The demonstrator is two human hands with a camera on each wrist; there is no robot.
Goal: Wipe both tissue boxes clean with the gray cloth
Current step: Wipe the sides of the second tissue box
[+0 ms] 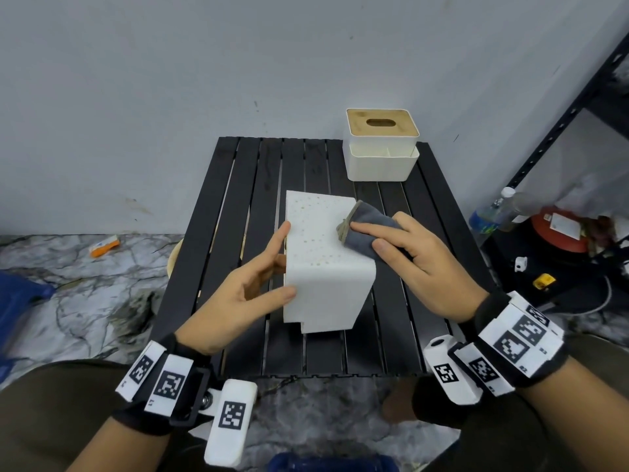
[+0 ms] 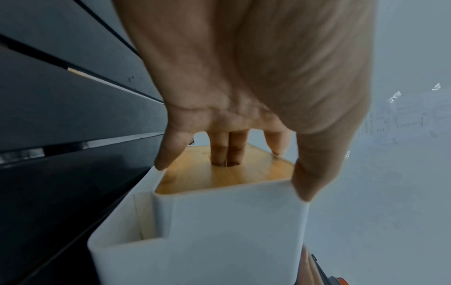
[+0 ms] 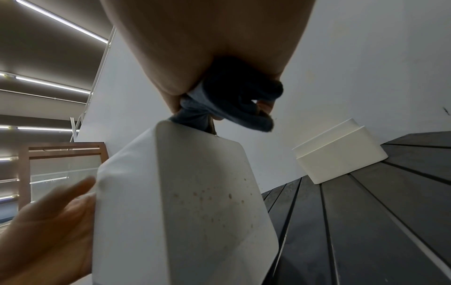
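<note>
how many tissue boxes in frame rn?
2. One white plastic tissue box, speckled with brown spots, lies on its side mid-table between both hands. The other white tissue box with a wooden lid stands upright at the black slatted table's far right corner. None seems hidden.

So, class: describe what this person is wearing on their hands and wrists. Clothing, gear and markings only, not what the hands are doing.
Both hands, the left hand and the right hand, are bare: no gloves or rings are visible. Each wrist carries a black strap holding blocky white plastic housings. The housings bear square black-and-white coded markers. No sleeves cover the forearms.
</note>
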